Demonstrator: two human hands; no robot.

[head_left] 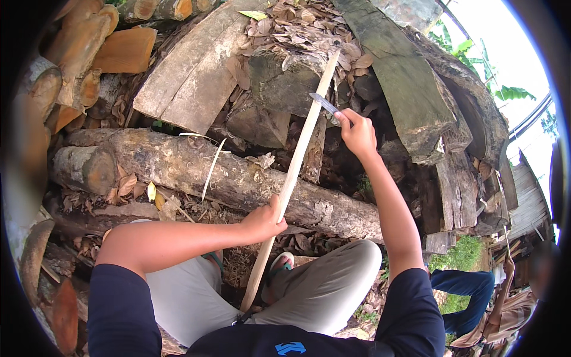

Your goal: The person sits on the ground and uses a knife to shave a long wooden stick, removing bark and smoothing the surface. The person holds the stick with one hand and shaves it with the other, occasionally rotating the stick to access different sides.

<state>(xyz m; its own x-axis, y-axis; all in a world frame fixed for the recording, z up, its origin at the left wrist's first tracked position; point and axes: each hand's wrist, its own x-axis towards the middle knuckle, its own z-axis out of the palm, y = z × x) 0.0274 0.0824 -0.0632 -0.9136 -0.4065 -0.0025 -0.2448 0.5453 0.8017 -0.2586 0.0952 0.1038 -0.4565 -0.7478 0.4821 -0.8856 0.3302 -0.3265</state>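
A long pale wooden stick (297,160) runs from between my knees up toward the woodpile, its far end resting among dry leaves. My left hand (264,219) grips the stick at its lower middle. My right hand (355,132) is closed on a knife handle, and the metal blade (323,102) lies against the stick's upper part. A big log (196,172) lies across in front of my legs, under the stick.
Stacked logs (89,47) and rough planks (404,77) fill the ground ahead, with dry leaves (309,30) piled on top. Thin shavings (211,169) lie on the big log. A person in blue and patterned cloth (476,297) crouches at the lower right.
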